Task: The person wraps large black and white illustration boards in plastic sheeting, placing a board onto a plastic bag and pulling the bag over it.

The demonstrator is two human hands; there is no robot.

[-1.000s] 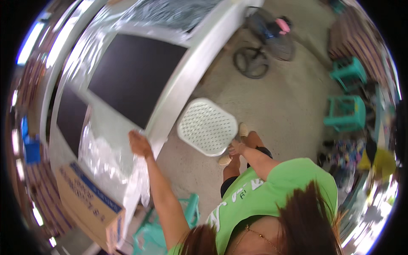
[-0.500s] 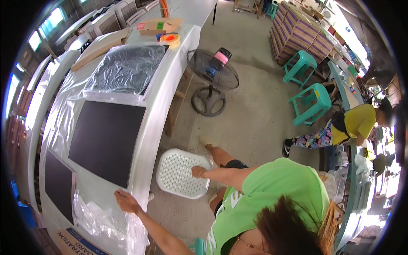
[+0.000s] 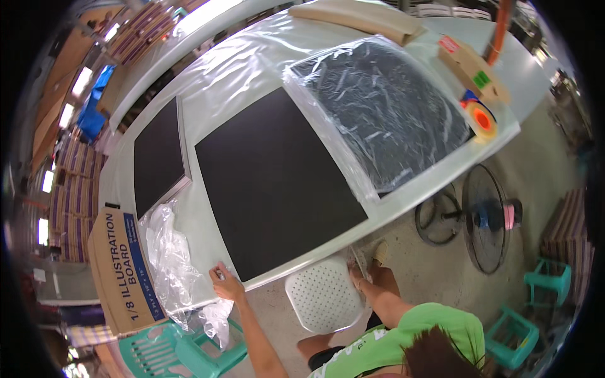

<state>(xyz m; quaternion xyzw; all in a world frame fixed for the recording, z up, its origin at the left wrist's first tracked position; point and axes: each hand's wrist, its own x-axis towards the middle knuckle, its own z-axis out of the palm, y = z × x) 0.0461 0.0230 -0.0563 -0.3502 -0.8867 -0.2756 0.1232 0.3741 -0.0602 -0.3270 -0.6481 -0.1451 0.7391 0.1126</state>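
A large black board [image 3: 277, 189] lies flat on the pale, plastic-covered table [image 3: 201, 286]. My left hand [image 3: 227, 283] is at the table's near edge, beside the board's near corner. Its fingers are curled round something small and pale that I cannot make out. My right hand [image 3: 357, 277] is low at the right edge of a white stool [image 3: 321, 296] with a dotted seat; its fingers are too small and blurred to read. A stack of black boards [image 3: 159, 154] lies to the left. On the right, another dark board [image 3: 384, 110] sits under clear plastic.
Crumpled clear plastic [image 3: 169, 255] and a printed brown carton [image 3: 123, 271] lie at the table's left end, above a green chair [image 3: 154, 353]. A tape roll [image 3: 483, 121] and a small cardboard box [image 3: 469, 69] are at the far right. A fan [image 3: 485, 217] stands on the floor beyond.
My view has swung left toward the table, so the boards now fill the middle. My right hand has shifted from over the stool seat to its right edge. The left hand stays by the board's corner.
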